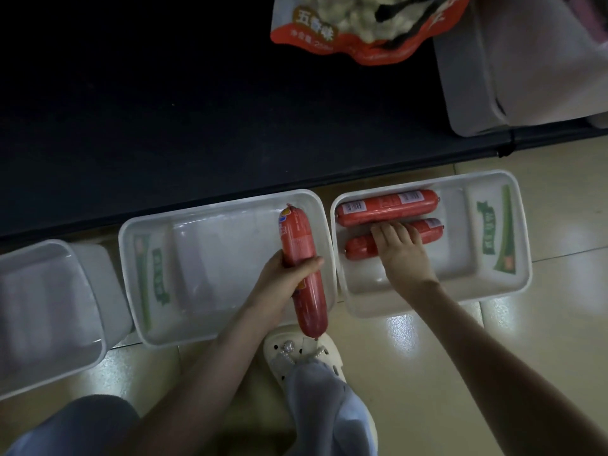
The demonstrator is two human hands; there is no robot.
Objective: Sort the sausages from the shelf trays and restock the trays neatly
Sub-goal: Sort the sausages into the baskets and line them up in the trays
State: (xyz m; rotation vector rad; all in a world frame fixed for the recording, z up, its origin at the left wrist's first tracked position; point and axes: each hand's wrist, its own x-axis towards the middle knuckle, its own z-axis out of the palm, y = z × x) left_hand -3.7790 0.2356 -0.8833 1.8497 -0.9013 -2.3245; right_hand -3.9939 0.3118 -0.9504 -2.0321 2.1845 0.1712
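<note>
Looking straight down at a tiled floor (493, 357) in front of a dark shelf (164, 110), with three clear plastic trays lined up side by side on the tiles. The left hand (289, 278) has its fingers and thumb wrapped round the middle of the held sausage (297, 238), a fat red one. It points away from the person, over the right-hand side of the middle tray (214, 258). Its near end pokes out past the tray's front rim, above a white clog (296, 350).

The right hand (399, 251) is down in the right tray (460, 258), fingers bent over the top of the front sausage (360, 248). The thumb's hidden, so no idea how firm that grip is. The rear sausage (388, 207) lies just behind it along the back wall. Both sit crosswise and look like they're touching.

The left tray (49, 291) is partly cut off at the edge. Up on the shelf there's a red snack bag (362, 51) and a clear tub (526, 60) at far right.
</note>
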